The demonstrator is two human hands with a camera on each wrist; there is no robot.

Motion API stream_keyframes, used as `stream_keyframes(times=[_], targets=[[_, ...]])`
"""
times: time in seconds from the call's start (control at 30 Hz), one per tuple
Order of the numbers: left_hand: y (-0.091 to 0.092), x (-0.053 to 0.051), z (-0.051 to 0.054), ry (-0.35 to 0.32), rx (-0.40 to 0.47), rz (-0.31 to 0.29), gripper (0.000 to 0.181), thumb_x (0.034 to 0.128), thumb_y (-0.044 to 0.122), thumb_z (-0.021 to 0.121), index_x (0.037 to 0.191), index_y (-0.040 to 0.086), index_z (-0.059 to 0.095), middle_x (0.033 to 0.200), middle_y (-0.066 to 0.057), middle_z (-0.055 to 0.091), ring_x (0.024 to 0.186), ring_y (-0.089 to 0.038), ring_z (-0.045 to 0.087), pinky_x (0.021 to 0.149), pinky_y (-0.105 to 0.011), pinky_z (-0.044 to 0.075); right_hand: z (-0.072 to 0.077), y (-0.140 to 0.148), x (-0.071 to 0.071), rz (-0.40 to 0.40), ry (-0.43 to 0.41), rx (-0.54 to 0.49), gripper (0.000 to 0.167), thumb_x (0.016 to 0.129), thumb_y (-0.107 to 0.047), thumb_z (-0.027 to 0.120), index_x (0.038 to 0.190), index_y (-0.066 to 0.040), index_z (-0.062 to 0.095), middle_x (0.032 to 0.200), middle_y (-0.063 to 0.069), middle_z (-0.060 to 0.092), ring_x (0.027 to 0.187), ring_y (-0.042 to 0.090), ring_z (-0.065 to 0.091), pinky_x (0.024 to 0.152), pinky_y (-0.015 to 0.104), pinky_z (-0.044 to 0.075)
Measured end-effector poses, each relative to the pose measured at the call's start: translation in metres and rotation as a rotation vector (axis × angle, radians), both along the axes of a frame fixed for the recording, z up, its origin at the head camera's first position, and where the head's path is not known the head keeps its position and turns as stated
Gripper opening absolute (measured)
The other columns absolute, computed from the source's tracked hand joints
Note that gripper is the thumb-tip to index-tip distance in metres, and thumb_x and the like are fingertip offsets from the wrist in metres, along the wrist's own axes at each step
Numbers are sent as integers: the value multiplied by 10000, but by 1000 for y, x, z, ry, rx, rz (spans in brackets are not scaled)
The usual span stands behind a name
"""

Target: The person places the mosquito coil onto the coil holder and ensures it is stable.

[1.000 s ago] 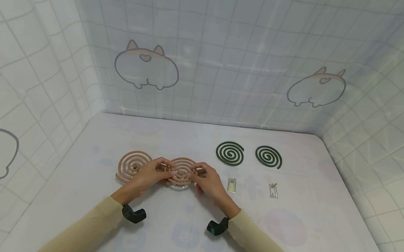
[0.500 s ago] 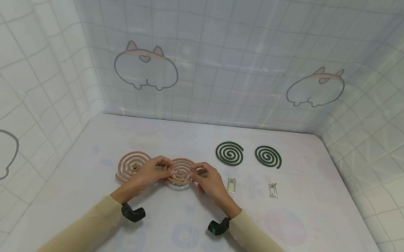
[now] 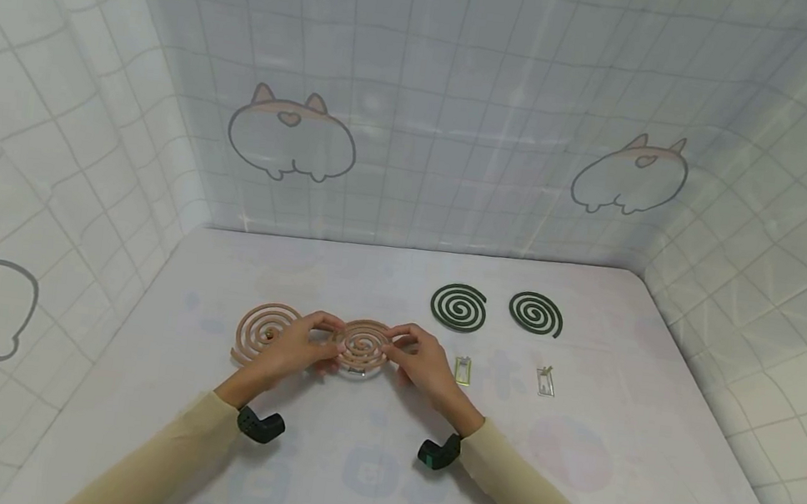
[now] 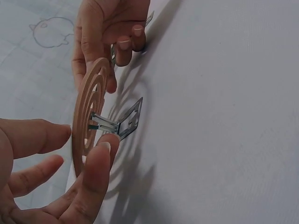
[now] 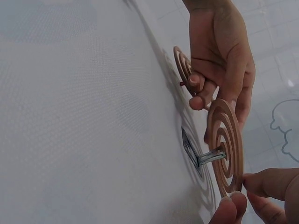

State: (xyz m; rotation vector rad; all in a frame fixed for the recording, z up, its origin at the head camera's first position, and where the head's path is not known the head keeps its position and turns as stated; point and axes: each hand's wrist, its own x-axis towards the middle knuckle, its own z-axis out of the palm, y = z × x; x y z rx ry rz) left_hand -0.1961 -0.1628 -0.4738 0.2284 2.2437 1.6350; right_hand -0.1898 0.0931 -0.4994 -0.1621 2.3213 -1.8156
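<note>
A brown spiral coil lies level over a small metal stand, whose prongs reach up to the coil's middle in the left wrist view. My left hand pinches the left rim between thumb and forefinger. From the opposite side, my right hand holds the right rim, its thumb below and forefinger above in the right wrist view. The stand's flat base rests on the table beneath the coil.
Another brown coil sits left of my left hand, partly hidden by it. Two green coils lie toward the back right. Nearer stand a yellowish metal stand and a silver one on the white table.
Both hands have shifted slightly outward along the brown coil, toward its rims. The coil sits slightly lower in the head view.
</note>
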Motion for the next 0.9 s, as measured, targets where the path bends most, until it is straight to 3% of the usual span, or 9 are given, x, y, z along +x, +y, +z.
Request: stream_keyframes(times=[0.17,0.27,0.37,0.5,0.7,0.9], targets=[[-2,-1,2,24,-59,3,459,971,120,733,1380,18,552,860,-232,730,722,-338,700,628,-406,573,1,3,-1,5,2,1,267,981,-161,723,1240,-109,681,1113,114,661,549,154,558,491,269,465],[-4,-2,3,41,-99,19,455,972,154,737,1376,37,565,848,-212,733,700,-335,683,604,-396,549,1,5,-2,3,4,2,260,980,-160,723,1234,-117,682,1115,115,660,559,150,563,498,269,469],[-5,-3,6,52,-109,30,445,977,166,731,1368,32,566,1072,-201,719,709,-357,680,580,-390,526,1,7,-2,-1,2,-1,261,975,-155,726,1231,-128,681,1119,115,656,565,155,562,508,275,467],[-6,-6,11,64,-90,31,434,983,172,724,1351,8,564,1333,-198,592,774,-381,688,588,-391,520,4,9,-3,-6,5,-16,265,969,-133,718,1231,-115,678,1112,129,649,571,174,559,509,294,475],[-6,-11,18,112,-42,34,390,993,106,697,1327,-35,555,1331,-253,568,754,-320,676,582,-375,525,10,11,-4,-22,13,-12,253,965,-102,702,1217,-106,685,1084,114,657,571,163,560,504,311,496],[-2,-16,23,138,-24,29,390,999,118,693,1348,-3,569,1265,-191,607,769,-267,663,629,-393,555,15,16,-7,-38,19,-3,272,968,-104,701,1238,-78,677,1082,103,658,579,149,560,511,296,495]])
